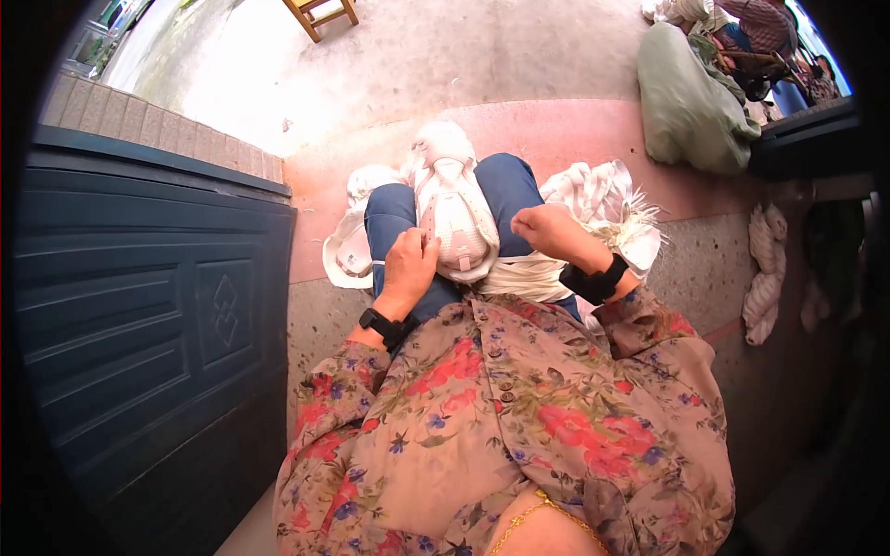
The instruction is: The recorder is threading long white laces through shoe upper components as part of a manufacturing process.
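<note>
A white shoe (461, 232) with a pinkish inside lies between my knees, its opening toward me and rows of eyelets along its sides. At its left edge my left hand (411, 269) is closed, fingertips pressed together by the eyelets; anything in the pinch is too small to make out. My right hand (556, 232) is raised over my right thigh, apart from the shoe, its fingers curled into a pinch whose content is hidden. A bundle of cream laces (528, 278) lies across my lap beneath it.
Another white shoe (349, 252) rests beside my left knee. White shoes with loose laces (598, 199) are heaped to the right. A dark blue panelled door (158, 287) stands at left, a pale green sack (691, 107) at far right, a wooden stool (320, 17) ahead. People sit beyond the sack.
</note>
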`<state>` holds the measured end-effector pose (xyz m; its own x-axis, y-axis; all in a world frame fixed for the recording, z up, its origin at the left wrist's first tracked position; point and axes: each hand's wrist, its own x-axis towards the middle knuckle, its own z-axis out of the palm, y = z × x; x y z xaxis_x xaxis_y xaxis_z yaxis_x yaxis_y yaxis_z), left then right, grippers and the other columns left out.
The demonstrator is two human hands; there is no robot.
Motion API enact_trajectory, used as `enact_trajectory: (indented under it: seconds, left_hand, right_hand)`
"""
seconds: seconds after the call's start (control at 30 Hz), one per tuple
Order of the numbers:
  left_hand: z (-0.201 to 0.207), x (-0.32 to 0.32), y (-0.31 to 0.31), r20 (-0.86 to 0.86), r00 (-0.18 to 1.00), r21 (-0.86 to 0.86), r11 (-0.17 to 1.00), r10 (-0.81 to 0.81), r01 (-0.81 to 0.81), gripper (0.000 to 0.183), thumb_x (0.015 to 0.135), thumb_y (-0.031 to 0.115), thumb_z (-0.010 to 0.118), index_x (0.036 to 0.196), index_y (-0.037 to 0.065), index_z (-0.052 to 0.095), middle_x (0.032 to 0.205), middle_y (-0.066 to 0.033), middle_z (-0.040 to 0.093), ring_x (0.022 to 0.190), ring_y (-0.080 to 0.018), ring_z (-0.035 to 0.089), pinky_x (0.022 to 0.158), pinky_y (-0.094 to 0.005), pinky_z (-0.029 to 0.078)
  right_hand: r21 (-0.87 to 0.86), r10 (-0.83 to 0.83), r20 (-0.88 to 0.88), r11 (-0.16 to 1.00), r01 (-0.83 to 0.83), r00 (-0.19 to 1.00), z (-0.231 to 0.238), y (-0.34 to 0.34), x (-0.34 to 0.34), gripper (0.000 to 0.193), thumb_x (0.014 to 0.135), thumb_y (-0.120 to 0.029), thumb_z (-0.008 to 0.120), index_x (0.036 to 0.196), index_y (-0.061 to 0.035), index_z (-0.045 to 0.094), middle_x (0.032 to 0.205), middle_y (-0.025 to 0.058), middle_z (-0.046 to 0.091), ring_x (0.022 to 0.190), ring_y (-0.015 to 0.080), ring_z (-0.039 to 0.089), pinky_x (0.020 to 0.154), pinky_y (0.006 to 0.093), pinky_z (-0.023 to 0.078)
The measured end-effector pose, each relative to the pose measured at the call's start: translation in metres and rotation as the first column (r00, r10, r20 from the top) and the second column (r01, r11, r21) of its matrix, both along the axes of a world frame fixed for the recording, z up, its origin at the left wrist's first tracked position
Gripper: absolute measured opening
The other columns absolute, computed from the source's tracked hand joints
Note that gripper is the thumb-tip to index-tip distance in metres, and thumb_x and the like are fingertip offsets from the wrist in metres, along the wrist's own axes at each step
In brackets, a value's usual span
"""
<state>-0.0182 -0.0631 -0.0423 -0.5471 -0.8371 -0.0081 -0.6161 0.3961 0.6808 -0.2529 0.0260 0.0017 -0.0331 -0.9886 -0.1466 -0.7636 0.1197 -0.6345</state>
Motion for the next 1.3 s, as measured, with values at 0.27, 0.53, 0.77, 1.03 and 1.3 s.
enact_trajectory:
  seconds: [0.27, 0.53, 0.77, 1.03, 1.3]
  left_hand:
    - [0.008, -0.039, -0.049, -0.069, 0.988, -0.309, 0.945, -0.136, 0.109, 0.016, 0.073, 0.012, 0.062, 0.083, 0.0, 0.059, 0.084, -0.0156, 0.057, 0.081, -0.0326, 0.052, 0.071, -0.0384, 0.042]
    - [0.008, -0.056, -0.057, 0.086, 0.966, -0.262, 0.93, -0.244, 0.258, 0.014, 0.068, 0.012, 0.066, 0.07, 0.0, 0.059, 0.077, -0.015, 0.056, 0.077, -0.0312, 0.054, 0.068, -0.038, 0.044]
    - [0.0, -0.06, -0.056, 0.047, 0.994, -0.123, 0.987, -0.1, 0.105, 0.014, 0.066, 0.015, 0.067, 0.065, 0.002, 0.061, 0.074, -0.015, 0.057, 0.072, -0.0314, 0.056, 0.065, -0.0381, 0.045]
    - [-0.004, -0.062, -0.055, -0.023, 0.999, -0.063, 0.998, -0.032, 0.031, 0.012, 0.066, 0.014, 0.067, 0.063, 0.003, 0.063, 0.073, -0.015, 0.059, 0.07, -0.0309, 0.057, 0.064, -0.038, 0.045]
    - [-0.005, -0.058, -0.052, -0.058, 0.998, -0.016, 1.0, -0.002, 0.001, 0.014, 0.067, 0.015, 0.067, 0.065, 0.002, 0.063, 0.072, -0.0143, 0.06, 0.071, -0.03, 0.057, 0.064, -0.0376, 0.045]
  right_hand:
    - [0.31, -0.378, 0.745, 0.926, 0.216, 0.549, -0.023, -0.041, 0.018, 0.035, 0.086, -0.009, 0.045, 0.117, 0.0074, 0.047, 0.075, 0.0027, 0.057, 0.058, 0.0071, 0.048, 0.052, 0.019, 0.039]
    - [0.075, -0.315, 0.44, 0.946, 0.315, 0.841, -0.05, -0.045, 0.027, 0.018, 0.08, -0.011, 0.052, 0.087, 0.0025, 0.062, 0.066, 0.0131, 0.06, 0.063, 0.0207, 0.058, 0.058, 0.0301, 0.044]
    - [-0.08, -0.307, 0.212, 0.941, 0.33, 0.928, -0.045, -0.046, 0.028, 0.015, 0.079, -0.01, 0.051, 0.081, 0.0013, 0.06, 0.077, 0.0215, 0.059, 0.076, 0.036, 0.058, 0.067, 0.0411, 0.045]
    - [-0.216, -0.344, 0.188, 0.899, 0.381, 0.92, -0.064, -0.066, 0.047, 0.014, 0.079, -0.014, 0.054, 0.078, -0.0021, 0.061, 0.081, 0.0156, 0.056, 0.079, 0.0326, 0.054, 0.069, 0.0391, 0.043]
    - [-0.194, -0.353, 0.237, 0.896, 0.4, 0.905, -0.064, -0.068, 0.052, 0.012, 0.077, -0.011, 0.056, 0.083, -0.0026, 0.062, 0.08, 0.0161, 0.059, 0.077, 0.0307, 0.058, 0.068, 0.0363, 0.045]
